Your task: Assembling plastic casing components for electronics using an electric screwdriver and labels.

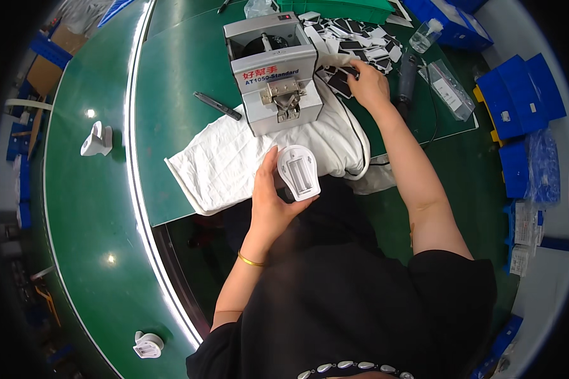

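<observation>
My left hand [270, 199] holds a white plastic housing [289, 158], rounded at one end, with a rectangular battery compartment facing up. Its thumb and fingers grip the housing's sides, above a white cloth [221, 165]. My right hand [368, 85] reaches forward to the near edge of a pile of small flat black and white pieces [354, 39]. Its index finger and thumb are apart beside a black piece; I see nothing held in them. Between the hands, farther back, stands a grey tape dispenser machine [278, 79] with a roll inside.
A dark marker pen [217, 105] lies left of the machine. More white housings rest on the green conveyor belt [85, 215] at left. Right of the pile are a dark cylindrical tool [406, 79] with a cable, a clear plastic bag [450, 91] and blue bins [511, 95]. A green tray [341, 9] stands behind.
</observation>
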A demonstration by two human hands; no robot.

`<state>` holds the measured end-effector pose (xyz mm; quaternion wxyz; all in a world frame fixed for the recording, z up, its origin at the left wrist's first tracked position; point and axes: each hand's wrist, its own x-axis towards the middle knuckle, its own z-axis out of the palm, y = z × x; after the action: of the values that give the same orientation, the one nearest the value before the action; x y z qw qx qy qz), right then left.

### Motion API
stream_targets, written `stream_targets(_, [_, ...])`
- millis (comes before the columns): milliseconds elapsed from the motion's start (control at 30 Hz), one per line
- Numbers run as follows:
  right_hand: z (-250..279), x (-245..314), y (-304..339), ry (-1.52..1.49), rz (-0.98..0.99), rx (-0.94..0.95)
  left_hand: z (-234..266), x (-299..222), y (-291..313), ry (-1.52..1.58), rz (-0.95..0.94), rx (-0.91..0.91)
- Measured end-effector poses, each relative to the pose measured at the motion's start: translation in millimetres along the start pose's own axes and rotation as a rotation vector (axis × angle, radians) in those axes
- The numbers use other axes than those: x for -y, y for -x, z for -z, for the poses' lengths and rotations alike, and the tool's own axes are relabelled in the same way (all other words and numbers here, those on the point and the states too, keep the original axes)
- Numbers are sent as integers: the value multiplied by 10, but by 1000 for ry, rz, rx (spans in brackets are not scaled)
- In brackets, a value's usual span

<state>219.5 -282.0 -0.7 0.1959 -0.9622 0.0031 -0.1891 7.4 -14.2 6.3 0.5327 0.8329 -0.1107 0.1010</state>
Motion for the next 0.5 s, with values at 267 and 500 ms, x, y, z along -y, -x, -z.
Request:
stream_targets(267, [325,-81,88,52,47,93,12,37,7,-15,14,21])
stream_targets(500, [814,279,529,-668,-186,352,-10,75,-17,31,-37,-30])
